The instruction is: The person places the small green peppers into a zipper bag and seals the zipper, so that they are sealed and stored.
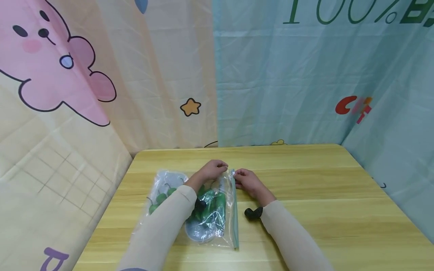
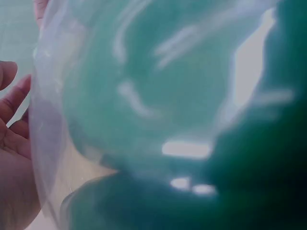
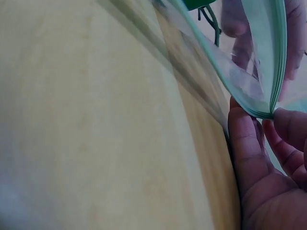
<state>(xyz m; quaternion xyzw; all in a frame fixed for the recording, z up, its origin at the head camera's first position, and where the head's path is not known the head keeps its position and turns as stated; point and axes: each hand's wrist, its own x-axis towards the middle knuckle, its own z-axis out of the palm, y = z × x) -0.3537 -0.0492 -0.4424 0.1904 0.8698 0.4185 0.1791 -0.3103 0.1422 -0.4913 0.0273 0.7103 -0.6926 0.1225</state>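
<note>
A clear zip bag (image 1: 217, 242) with a green zip strip (image 1: 236, 226) lies on the table, its strip on the right side. Long green peppers (image 1: 220, 209) show through its film. My right hand (image 1: 251, 180) pinches the far corner of the strip; in the right wrist view its thumb and finger (image 3: 249, 153) meet at that corner. Beside the same corner my left hand (image 1: 211, 171) reaches over the bag. In the left wrist view its thumb (image 2: 7, 73) stands apart from the fingers, near the bag's edge; whether they touch the film is unclear.
Left of the bag, partly behind my left sleeve (image 1: 162, 222), are rounded green vegetables (image 1: 161, 197) with thin stems, with clear plastic around them. A dark device (image 1: 253, 213) sits at my right wrist. Printed curtains (image 1: 278, 86) stand behind the wooden table (image 1: 322, 180).
</note>
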